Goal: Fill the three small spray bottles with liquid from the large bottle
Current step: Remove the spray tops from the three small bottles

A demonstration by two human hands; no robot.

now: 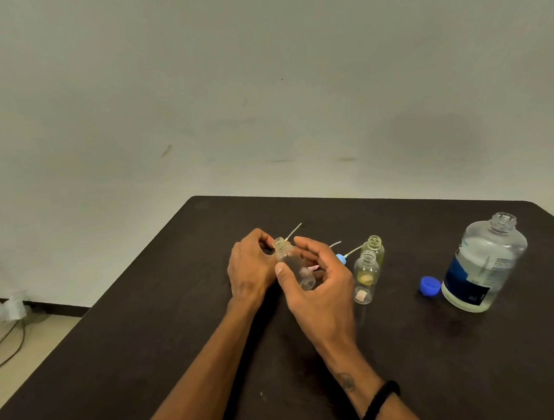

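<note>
Hands both gripped one small clear uncapped spray bottle [292, 261], left hand [249, 268] at its neck, right hand [317, 281] around its body; large clear open bottle [484, 264] stood well right, nearer the right hand.

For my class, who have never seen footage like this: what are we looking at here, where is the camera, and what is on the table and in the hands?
There is no machine here. One camera worn on a person's head looks down at their bare hands over a dark table. The left hand and right hand together hold a small clear bottle, tilted, with its top off. Two more small bottles stand open to the right. Further right stands the large bottle, uncapped and holding clear liquid, with its blue cap lying beside it.
</note>
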